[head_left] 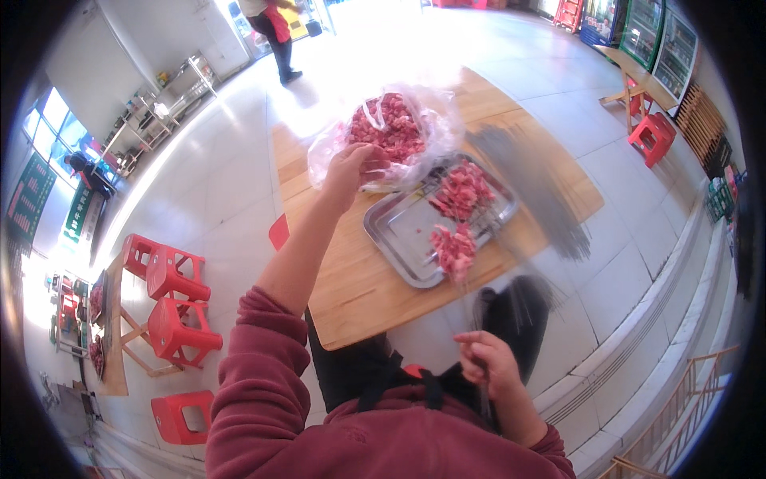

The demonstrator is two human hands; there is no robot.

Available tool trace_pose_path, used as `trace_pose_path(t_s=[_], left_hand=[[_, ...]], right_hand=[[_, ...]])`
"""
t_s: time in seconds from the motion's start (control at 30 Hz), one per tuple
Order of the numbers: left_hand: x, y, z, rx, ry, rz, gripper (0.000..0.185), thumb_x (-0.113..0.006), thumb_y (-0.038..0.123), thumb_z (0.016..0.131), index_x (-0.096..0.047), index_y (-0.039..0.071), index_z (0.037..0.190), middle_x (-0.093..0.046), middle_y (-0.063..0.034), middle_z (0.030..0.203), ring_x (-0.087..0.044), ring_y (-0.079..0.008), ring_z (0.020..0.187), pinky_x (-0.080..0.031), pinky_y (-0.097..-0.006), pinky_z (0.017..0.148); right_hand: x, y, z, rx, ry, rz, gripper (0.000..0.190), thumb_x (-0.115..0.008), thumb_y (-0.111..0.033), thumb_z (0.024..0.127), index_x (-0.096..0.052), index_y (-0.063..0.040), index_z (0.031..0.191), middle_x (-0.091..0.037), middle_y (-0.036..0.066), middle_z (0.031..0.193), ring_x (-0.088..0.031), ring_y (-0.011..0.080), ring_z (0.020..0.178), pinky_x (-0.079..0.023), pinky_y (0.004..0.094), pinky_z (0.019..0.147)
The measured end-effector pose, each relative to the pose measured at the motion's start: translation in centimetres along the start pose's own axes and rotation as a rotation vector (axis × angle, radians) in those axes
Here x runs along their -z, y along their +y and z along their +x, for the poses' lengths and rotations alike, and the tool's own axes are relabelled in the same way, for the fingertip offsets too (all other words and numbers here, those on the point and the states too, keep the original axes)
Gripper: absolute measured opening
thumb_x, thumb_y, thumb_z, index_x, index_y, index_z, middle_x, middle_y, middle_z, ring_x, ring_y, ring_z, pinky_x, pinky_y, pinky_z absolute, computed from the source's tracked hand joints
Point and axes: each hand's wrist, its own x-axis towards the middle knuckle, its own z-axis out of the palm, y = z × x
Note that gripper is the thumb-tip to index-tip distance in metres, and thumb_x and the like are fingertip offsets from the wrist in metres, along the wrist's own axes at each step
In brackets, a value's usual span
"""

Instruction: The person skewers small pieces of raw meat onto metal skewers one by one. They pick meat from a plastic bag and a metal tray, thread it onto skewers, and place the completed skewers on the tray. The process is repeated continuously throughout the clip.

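My left hand point(358, 164) reaches over the near edge of a clear plastic bag of small raw meat pieces point(395, 129); whether its fingers hold a piece I cannot tell. My right hand point(492, 364), low by my lap, grips thin metal skewers point(465, 299). Meat pieces point(453, 251) cluster at the skewers' far ends, above the near side of a rectangular steel tray point(392, 239). Farther back in the tray lies a pile of skewered meat point(464, 190). Many bare metal skewers point(532, 191) lie along the table's right side, their ends past its edge.
The wooden table point(353, 299) stands before me. Red plastic stools point(179, 332) and another wooden table point(114, 359) are at left. A person point(275, 36) stands beyond the table, and another person point(90, 170) is far left. Steps point(646, 323) run along the right.
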Motion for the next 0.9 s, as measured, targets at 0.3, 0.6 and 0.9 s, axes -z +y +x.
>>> trace_pose_path(t_s=[0.3,0.6,0.9], left_hand=[[-2.2,-1.3,-10.0,0.204,-0.041,-0.376,0.029,-0.051,0.004,0.093,-0.058,-0.003,0.121,-0.065,-0.0078,0.092,-0.065,-0.0156,0.081,-0.057,-0.028,0.073],[-3.1,-3.2,-12.9,0.27,-0.033,-0.48,0.018,-0.059,0.017,0.097,-0.062,0.004,0.108,-0.066,-0.0052,0.091,-0.065,-0.0162,0.082,-0.056,-0.0293,0.073],[-4.7,-2.7,-13.9,0.312,-0.06,-0.777,0.022,-0.054,0.022,0.099,-0.062,0.007,0.113,-0.069,-0.0081,0.109,-0.065,-0.0225,0.103,-0.05,-0.0407,0.094]], right_hand=[[-0.3,0.4,0.1,0.003,0.039,-0.121,0.02,-0.052,-0.005,0.096,-0.059,0.002,0.112,-0.044,0.0,0.065,-0.036,0.0067,0.051,-0.028,0.0211,0.044],[-0.4,0.5,0.0,0.016,0.034,-0.142,0.02,-0.053,-0.005,0.097,-0.058,0.004,0.114,-0.045,-0.001,0.066,-0.036,0.005,0.051,-0.028,0.0198,0.044],[-0.5,0.5,0.1,-0.002,0.079,-0.217,0.019,-0.054,-0.004,0.095,-0.06,0.005,0.112,-0.046,-0.002,0.065,-0.036,0.0049,0.049,-0.029,0.02,0.043]])
